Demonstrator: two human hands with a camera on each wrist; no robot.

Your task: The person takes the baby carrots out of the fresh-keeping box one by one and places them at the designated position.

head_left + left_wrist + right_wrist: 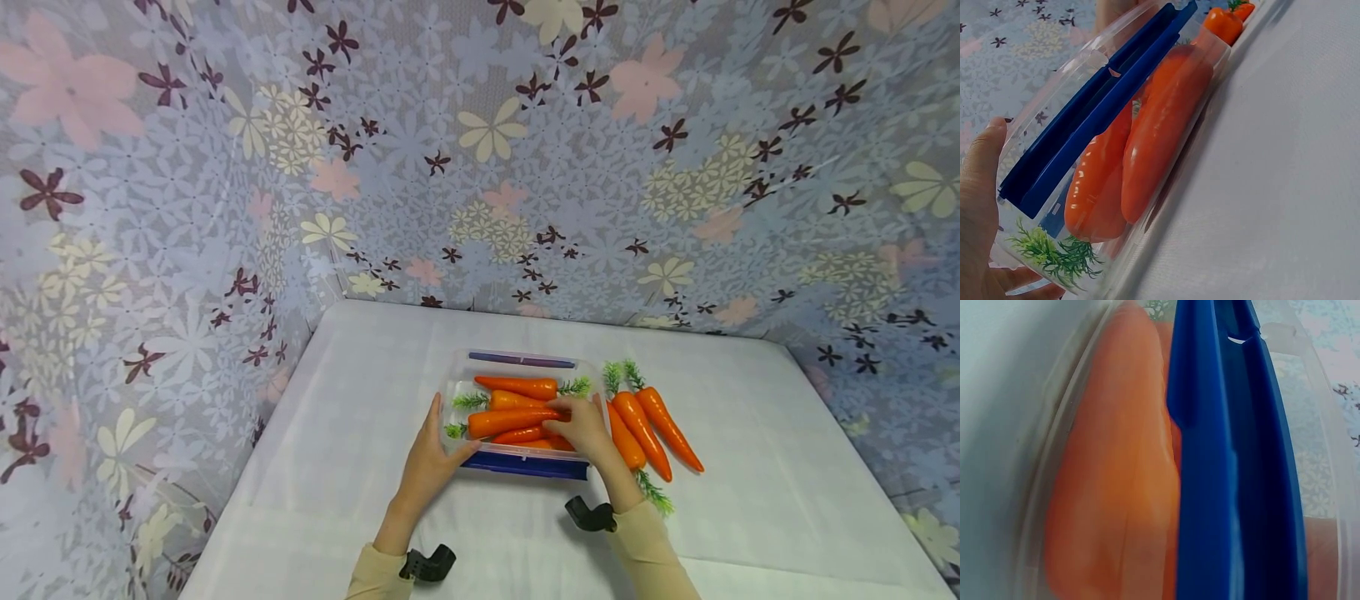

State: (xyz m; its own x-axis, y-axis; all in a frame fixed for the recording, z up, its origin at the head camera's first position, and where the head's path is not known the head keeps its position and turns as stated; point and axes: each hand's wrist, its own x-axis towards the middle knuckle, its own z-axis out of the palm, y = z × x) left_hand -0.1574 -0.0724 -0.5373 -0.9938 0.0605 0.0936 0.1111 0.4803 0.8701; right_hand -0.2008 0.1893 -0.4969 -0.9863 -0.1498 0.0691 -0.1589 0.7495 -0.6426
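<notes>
A clear plastic container [525,452] with blue clip flaps holds several orange toy carrots with green leafy tops. My left hand [427,467] holds its near left corner, thumb at the front rim and fingers along the left wall. Inside, my right hand [585,429] pinches the narrow end of a carrot [506,421] that lies over the others; its fingertips partly cover that end. Through the front wall, the left wrist view shows carrots [1163,137] beneath the blue flap [1094,112]. A carrot [1116,462] fills much of the right wrist view, where the right fingers are hidden.
Three more carrots lie on the white-covered table [360,392] just right of the container: one close to its wall [625,437], a middle one [643,433] and an outer one [671,429]. Flower-patterned cloth [487,167] stands behind and at both sides.
</notes>
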